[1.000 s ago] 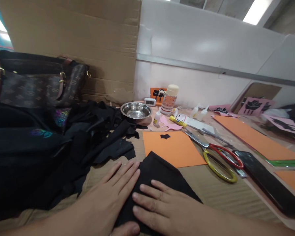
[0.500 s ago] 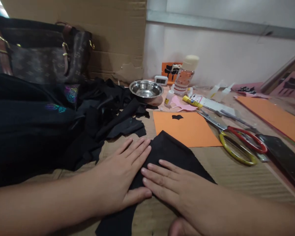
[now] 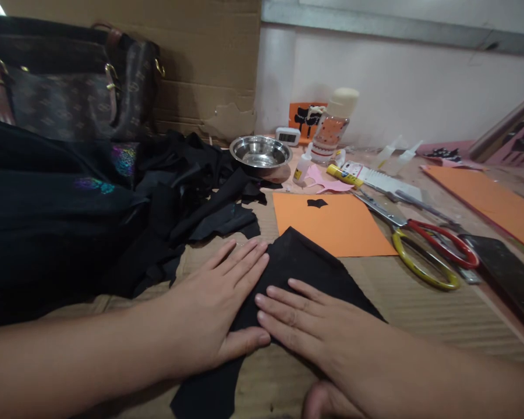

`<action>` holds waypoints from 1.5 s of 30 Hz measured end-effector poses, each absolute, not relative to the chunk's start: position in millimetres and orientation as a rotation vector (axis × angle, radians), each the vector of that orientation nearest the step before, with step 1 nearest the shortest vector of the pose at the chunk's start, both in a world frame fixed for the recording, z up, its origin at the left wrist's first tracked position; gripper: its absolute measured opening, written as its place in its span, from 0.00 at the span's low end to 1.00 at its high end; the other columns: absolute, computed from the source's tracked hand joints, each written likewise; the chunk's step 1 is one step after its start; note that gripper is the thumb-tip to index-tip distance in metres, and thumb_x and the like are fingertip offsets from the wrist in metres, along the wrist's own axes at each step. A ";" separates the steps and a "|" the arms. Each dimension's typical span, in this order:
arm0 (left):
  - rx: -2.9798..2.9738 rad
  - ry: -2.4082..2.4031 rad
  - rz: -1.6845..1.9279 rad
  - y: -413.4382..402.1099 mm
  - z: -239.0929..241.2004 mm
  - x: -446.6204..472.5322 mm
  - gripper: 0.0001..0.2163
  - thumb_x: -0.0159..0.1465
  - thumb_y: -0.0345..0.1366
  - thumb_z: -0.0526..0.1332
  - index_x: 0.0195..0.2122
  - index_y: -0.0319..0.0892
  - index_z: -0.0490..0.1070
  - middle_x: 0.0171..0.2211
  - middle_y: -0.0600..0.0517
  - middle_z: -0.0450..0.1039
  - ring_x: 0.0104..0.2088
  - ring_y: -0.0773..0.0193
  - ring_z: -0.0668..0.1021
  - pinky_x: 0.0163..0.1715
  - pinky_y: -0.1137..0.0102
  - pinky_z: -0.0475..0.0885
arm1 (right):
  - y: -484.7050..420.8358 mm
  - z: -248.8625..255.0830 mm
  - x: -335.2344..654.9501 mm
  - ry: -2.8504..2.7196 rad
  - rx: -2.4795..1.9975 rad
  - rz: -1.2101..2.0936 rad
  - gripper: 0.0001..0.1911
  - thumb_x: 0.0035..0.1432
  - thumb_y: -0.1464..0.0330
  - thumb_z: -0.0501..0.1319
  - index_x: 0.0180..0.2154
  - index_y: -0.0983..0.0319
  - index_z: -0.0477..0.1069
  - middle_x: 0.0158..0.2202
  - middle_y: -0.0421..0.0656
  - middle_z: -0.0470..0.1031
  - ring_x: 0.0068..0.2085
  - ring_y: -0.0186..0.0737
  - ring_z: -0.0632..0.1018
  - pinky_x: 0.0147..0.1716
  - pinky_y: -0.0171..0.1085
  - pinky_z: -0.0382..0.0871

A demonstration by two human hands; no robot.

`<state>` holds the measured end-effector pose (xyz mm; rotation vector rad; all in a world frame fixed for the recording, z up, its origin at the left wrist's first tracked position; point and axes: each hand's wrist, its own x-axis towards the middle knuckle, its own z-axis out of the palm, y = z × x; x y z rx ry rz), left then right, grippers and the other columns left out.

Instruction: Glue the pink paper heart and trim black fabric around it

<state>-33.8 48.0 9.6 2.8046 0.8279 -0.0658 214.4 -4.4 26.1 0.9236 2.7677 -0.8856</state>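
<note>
Your left hand [image 3: 209, 308] and right hand [image 3: 318, 329] rest open, gripping nothing, palms flat on the black cloth piece [image 3: 308, 262], which lies smooth at 6 o'clock of the orange sheet [image 3: 332, 230] (scissors [image 3: 423, 250] untouched at 3 o'clock).

Black fabric piece [image 3: 308, 270], flat on the cardboard surface, far corner overlapping orange paper

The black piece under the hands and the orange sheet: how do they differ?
The black piece lies pressed under the left hand and right hand; the orange sheet is touched by neither. The orange sheet is a neat rectangle; the black piece is uneven, its pointed corner overlapping the sheet. The orange sheet bears a small black cut-out; the black piece bears none. Both lie flat on the cardboard.
</note>
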 end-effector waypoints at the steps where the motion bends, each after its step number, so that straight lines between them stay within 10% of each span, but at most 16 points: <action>1: 2.808 0.820 -0.059 47.9 9.7 -34.0 0.42 0.70 0.60 0.54 0.72 0.27 0.54 0.75 0.32 0.44 0.75 0.39 0.50 0.73 0.44 0.47 | -2.3 25.0 215.2 2.777 0.980 -0.865 0.45 0.69 0.45 0.56 0.73 0.69 0.53 0.75 0.54 0.47 0.76 0.49 0.48 0.75 0.51 0.39; 45: 2.838 0.815 -0.030 47.2 11.4 -35.5 0.41 0.70 0.59 0.55 0.72 0.29 0.56 0.74 0.32 0.47 0.75 0.41 0.52 0.74 0.47 0.44 | -3.0 26.2 221.3 2.804 1.057 -0.941 0.46 0.67 0.45 0.58 0.73 0.66 0.52 0.75 0.56 0.47 0.76 0.53 0.49 0.75 0.54 0.42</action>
